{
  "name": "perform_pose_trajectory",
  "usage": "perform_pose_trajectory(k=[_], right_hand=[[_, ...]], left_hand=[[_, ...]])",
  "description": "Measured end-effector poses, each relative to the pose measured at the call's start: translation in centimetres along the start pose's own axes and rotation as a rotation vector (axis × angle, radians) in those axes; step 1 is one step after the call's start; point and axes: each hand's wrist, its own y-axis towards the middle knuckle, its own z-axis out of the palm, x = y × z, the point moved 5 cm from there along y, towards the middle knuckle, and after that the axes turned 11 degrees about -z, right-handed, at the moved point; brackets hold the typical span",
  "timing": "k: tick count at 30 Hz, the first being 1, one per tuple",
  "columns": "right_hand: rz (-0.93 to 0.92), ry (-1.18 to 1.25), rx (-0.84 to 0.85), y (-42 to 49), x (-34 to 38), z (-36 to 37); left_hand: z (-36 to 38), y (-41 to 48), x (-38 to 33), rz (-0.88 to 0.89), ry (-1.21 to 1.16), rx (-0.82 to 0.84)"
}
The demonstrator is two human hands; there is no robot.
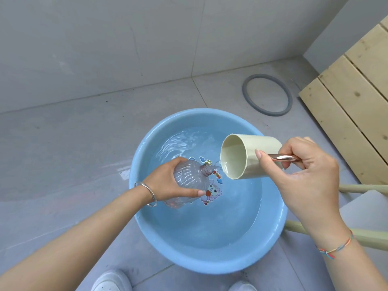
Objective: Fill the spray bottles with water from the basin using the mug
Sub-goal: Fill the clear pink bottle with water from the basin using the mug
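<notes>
We record a blue basin [210, 261] on the tiled floor, holding water [220, 217], with a cartoon picture [211, 192] on its bottom.

Over the basin's left half, the left hand [168, 179] grips a clear ribbed spray bottle [189, 181] round its body, fingers and thumb curled about it. The bottle is tilted, its open neck pointing toward the basin's centre.

Over the basin's right half, the right hand [304, 175] grasps the cream mug [252, 156] by its metallic handle [283, 158], thumb laid against the mug's side. The mug is tipped nearly on its side, mouth facing the bottle, with a little water pooled at its lower lip. That lip sits just beside the bottle's neck; we cannot tell whether they touch.

A bangle [151, 194] circles the left wrist, a coloured cord [336, 248] the right. Beyond the basin a grey ring [245, 91] lies on the floor. Pale wooden slats [346, 101] stand to the basin's far right.
</notes>
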Motion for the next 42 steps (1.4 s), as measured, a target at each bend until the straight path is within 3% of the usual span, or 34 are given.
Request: perform_pose_trajectory(k=[35,38,42], right_hand=[[-0.533,-0.270,0.042,-0.2,3.4,1.7],[-0.470,-0.224,0.002,-0.4,3.0,1.4],[-0.049,-0.137,-0.060,-0.4,-1.1,0.6]], left_hand=[[0.4,0.0,0.4,-0.025,-0.041,0.020],[0.5,0.0,0.3,-0.019,-0.053,0.019],[0.3,0.0,0.4,-0.023,-0.078,0.013]])
